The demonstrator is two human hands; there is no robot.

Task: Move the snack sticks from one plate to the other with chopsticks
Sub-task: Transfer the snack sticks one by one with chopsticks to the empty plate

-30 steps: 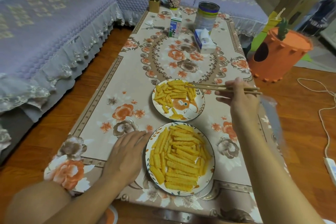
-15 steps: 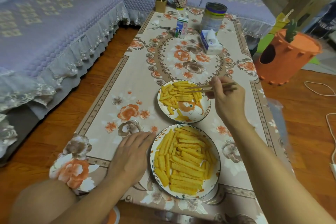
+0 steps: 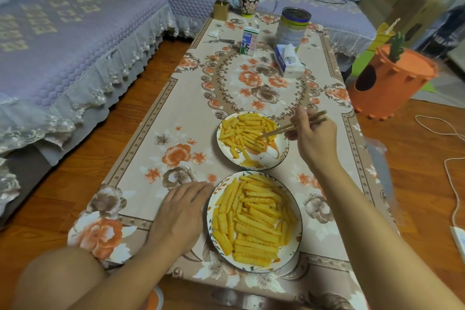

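Head view: our right hand (image 3: pixel 314 141) pinches the chopsticks (image 3: pixel 293 128), tips resting among the snack sticks (image 3: pixel 247 133) on the far plate (image 3: pixel 281 156). More sticks fill the near plate (image 3: pixel 298 239). Our left hand (image 3: pixel 180 216) lies flat, fingers spread on the tablecloth (image 3: pixel 151 138), touching the near plate's rim. We judge the sticks light, stiff, ridged and brittle; grip one at mid-length, with gentle pressure.
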